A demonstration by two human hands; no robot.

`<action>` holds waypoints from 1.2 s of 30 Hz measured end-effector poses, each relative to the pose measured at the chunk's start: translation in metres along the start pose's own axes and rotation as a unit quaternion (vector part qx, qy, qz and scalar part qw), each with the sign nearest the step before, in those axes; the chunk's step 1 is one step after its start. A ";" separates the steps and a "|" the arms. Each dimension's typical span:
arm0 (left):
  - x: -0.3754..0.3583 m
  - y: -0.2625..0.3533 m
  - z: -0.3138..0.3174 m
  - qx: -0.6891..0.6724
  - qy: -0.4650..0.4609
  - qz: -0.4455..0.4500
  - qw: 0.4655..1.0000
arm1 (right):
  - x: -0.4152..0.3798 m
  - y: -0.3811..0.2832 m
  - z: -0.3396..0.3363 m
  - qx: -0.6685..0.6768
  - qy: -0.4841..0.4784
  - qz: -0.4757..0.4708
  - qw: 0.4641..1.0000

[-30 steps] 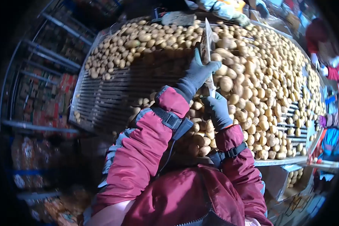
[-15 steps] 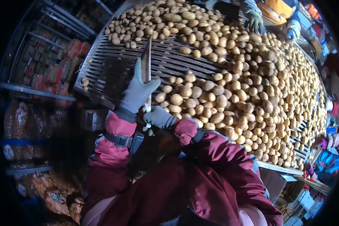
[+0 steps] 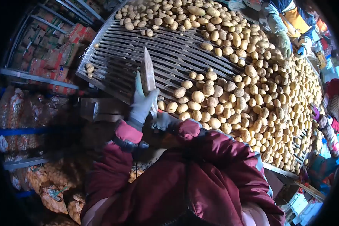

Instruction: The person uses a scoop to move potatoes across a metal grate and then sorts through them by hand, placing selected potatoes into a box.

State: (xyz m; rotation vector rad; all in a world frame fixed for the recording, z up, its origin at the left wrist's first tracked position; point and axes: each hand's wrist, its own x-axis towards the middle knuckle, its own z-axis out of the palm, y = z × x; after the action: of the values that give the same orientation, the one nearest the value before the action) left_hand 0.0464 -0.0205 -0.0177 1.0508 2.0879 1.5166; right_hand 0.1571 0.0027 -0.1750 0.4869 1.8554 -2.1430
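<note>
A long pointed strip (image 3: 148,69), pale and flat like wood, stands over the near edge of a slatted metal rack (image 3: 116,49). My gloved left hand (image 3: 142,103) grips it at the middle, thumb on one side and fingers along the other. At its lower end my gloved right hand (image 3: 164,121) is closed round it, partly in shadow. Many potatoes (image 3: 252,101) cover the slats to the right of my hands and along the far side.
Co-workers' gloved hands (image 3: 285,44) are over the potatoes at the upper right. Metal shelving (image 3: 37,77) with red boxes (image 3: 45,67) stands at the left, above sacks (image 3: 52,197) at the lower left. More people are at the far right.
The strip shows more of its broad face and its tip sits lower in view. The co-worker's hands at the top have shifted right and down.
</note>
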 end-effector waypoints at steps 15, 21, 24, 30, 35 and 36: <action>-0.052 0.084 0.183 -0.100 -0.110 0.012 0.989 | -0.186 0.059 -0.079 -0.324 0.154 -0.310 0.881; -0.061 0.104 0.237 -0.110 -0.109 0.049 0.987 | -0.229 0.097 -0.115 -0.448 0.194 -0.184 0.853; -0.068 0.146 0.246 -0.239 -0.133 -0.048 0.961 | -0.293 0.025 -0.114 -0.082 0.175 -0.015 0.981; -0.080 0.186 0.296 -0.185 -0.171 0.003 0.968 | -0.386 -0.033 -0.130 0.152 0.297 0.069 0.940; -0.097 0.231 0.304 -0.054 -0.092 0.054 0.993 | -0.387 -0.013 -0.141 0.114 0.326 0.011 0.939; -0.068 0.168 0.291 -0.175 -0.155 0.029 0.972 | -0.392 -0.016 -0.141 0.115 0.322 -0.004 0.940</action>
State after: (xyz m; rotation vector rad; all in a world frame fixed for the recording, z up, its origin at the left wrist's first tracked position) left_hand 0.3431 0.1467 0.0215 1.1328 1.5252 1.5596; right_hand 0.5179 0.1367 -0.0145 1.3745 1.8841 -2.4050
